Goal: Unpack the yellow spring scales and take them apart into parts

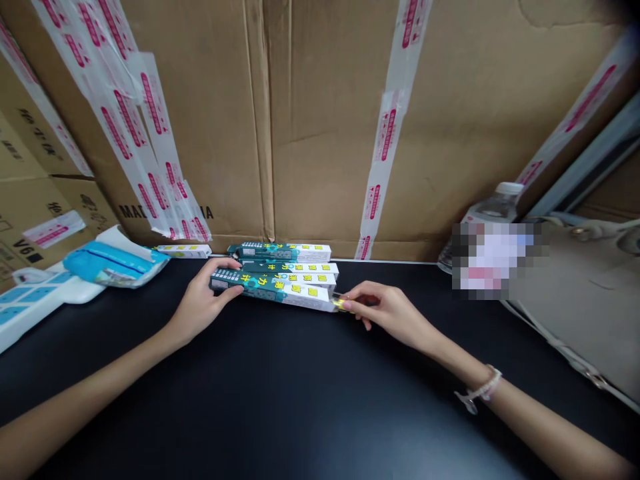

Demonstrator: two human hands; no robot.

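My left hand grips the front slim box while my right hand pinches a yellow piece at its end, which calls for steadiness.

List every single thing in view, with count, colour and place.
front slim box: one, green and white, between the hands
slim boxes behind: at least three, green and white, just beyond it
small end piece: one, yellow, at the front box's right end
pale slim box: one, mostly white, back left
packet: one, blue and white, left
panelled object: one, white and light blue, far left
cartons: at least two, brown, behind and left
tape strips: several, whitish with red print, on cartons
bottle: one, clear, right, partly pixelated
bag: one, beige, far right
table: one, black, underneath
bracelet: one, pale, right wrist
hands: two, left and right, at the front box's ends
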